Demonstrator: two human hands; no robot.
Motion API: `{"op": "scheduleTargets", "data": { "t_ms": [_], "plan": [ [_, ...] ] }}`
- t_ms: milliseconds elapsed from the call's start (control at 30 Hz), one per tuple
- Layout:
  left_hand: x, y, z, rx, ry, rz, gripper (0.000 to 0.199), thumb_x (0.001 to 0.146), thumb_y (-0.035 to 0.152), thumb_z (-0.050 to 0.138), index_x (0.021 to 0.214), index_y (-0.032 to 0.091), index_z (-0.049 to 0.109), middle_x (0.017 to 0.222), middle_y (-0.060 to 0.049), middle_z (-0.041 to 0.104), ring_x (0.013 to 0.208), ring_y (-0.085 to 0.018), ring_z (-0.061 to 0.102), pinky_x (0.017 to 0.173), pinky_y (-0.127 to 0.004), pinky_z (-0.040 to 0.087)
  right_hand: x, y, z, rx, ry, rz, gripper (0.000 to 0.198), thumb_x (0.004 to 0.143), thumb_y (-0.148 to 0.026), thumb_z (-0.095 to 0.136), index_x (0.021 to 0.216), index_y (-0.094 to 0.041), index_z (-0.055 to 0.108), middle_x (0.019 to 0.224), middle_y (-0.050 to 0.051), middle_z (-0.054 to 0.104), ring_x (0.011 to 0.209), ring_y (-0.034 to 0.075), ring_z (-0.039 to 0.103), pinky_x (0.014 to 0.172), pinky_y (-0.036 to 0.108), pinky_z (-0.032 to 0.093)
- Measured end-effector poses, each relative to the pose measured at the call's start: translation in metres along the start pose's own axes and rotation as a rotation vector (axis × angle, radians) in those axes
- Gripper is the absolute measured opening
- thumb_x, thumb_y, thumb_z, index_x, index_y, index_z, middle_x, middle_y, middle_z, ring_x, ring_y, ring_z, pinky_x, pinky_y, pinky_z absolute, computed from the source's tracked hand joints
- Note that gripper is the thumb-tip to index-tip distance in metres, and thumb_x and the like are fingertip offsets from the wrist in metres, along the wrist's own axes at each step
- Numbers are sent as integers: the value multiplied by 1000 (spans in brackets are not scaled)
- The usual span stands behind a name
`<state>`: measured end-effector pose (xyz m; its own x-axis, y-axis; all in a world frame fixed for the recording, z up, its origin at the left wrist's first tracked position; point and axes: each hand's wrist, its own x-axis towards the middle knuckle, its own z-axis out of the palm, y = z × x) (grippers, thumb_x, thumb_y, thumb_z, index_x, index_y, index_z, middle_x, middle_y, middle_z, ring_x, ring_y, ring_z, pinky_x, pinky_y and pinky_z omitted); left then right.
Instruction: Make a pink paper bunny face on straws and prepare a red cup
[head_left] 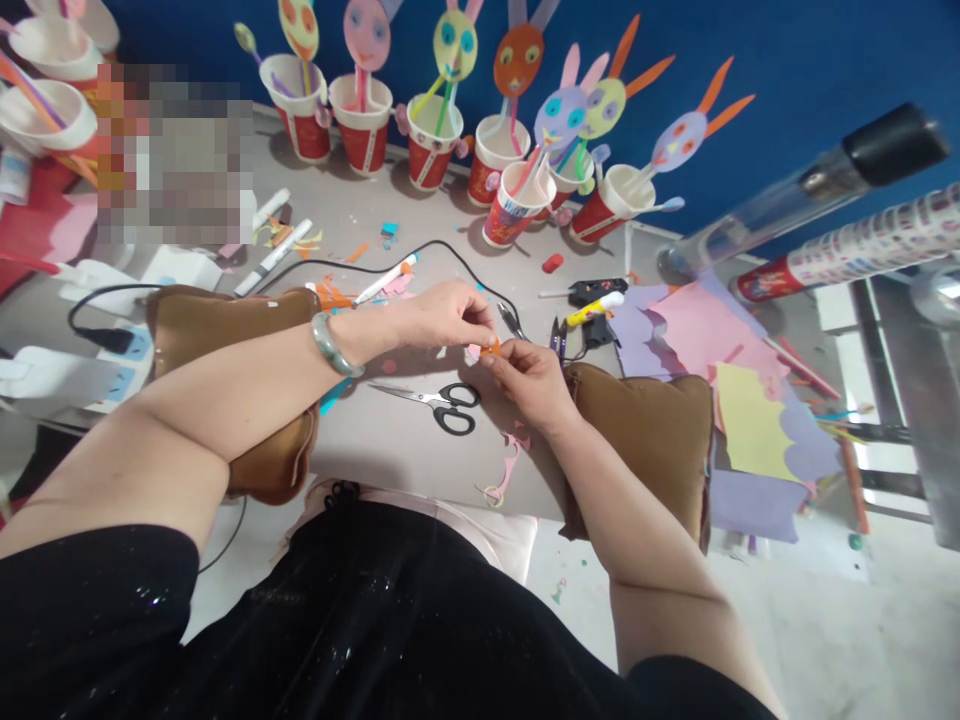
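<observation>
My left hand (454, 315), with a bangle at its wrist, pinches thumb to finger above the table. Opposite it, my right hand (534, 385) is closed too, its fingertips meeting the left ones. Between them is a small orange piece (492, 347), seemingly paper, partly hidden by the fingers. A pale pink scrap (472, 354) shows just beside it, and I cannot tell whether it is held. Black-handled scissors (442, 403) lie below the hands with the blades pointing left. Curled pink paper offcuts (512, 460) rest nearer the table edge.
Red-and-white paper cups (365, 140) with paper faces on straws line the back. Brown cushions (637, 440) sit under both forearms. A glue gun (596, 292), a yellow marker (595, 309) and coloured paper sheets (701, 330) lie right. A power strip (124, 365) stands left, near a black cable.
</observation>
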<state>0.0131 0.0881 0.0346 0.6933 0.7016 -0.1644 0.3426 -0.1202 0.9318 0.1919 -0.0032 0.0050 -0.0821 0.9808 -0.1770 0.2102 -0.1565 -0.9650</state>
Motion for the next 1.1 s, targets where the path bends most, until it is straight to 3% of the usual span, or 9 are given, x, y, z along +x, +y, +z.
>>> {"op": "scheduleTargets", "data": {
  "t_ms": [267,500,633,733,800,900,1100],
  "plan": [
    [0,4,-9,97,-6,7,7,74,18,73,69,14,75,62,2,65,60,-8,52,59,-22,36,0,1,1,15,-7,39,56,72,-70,82,63,-22,55,50,-7,43,48,8,31,47,26,23],
    [5,-3,-36,181,183,-100,5,72,14,76,68,15,74,55,3,58,53,-8,46,54,-25,31,3,6,-1,-75,38,-38,40,78,-59,79,77,-20,70,58,-4,55,54,11,42,52,27,34],
    [11,-8,-43,205,249,-128,7,70,8,76,66,14,74,51,3,56,54,-9,49,56,-26,33,3,15,-2,-277,85,-160,30,85,-50,73,83,-21,71,68,1,66,60,14,53,61,30,45],
    [13,-9,-44,205,286,-166,9,72,7,74,67,14,74,52,3,58,55,-10,49,57,-26,34,3,19,-6,-561,154,-391,25,91,-47,68,92,-23,73,84,6,74,81,23,66,82,40,53],
    [14,-8,-45,204,318,-182,11,73,7,74,65,14,73,53,3,58,57,-10,50,59,-26,36,4,19,-9,-760,149,-514,31,95,-51,63,105,-23,73,110,12,78,110,30,68,102,48,49],
    [15,-9,-45,200,382,-183,14,74,6,74,63,14,70,53,3,57,58,-10,50,60,-26,36,9,19,-11,-992,68,-546,53,98,-61,55,131,-20,65,146,16,65,143,37,51,121,58,33],
    [12,-9,-45,118,431,-182,19,80,11,73,63,16,65,51,4,51,53,-8,42,55,-26,33,33,22,-1,-1137,-59,-443,84,95,-73,51,150,-10,49,158,25,50,157,42,33,129,71,7]
  ]
}}
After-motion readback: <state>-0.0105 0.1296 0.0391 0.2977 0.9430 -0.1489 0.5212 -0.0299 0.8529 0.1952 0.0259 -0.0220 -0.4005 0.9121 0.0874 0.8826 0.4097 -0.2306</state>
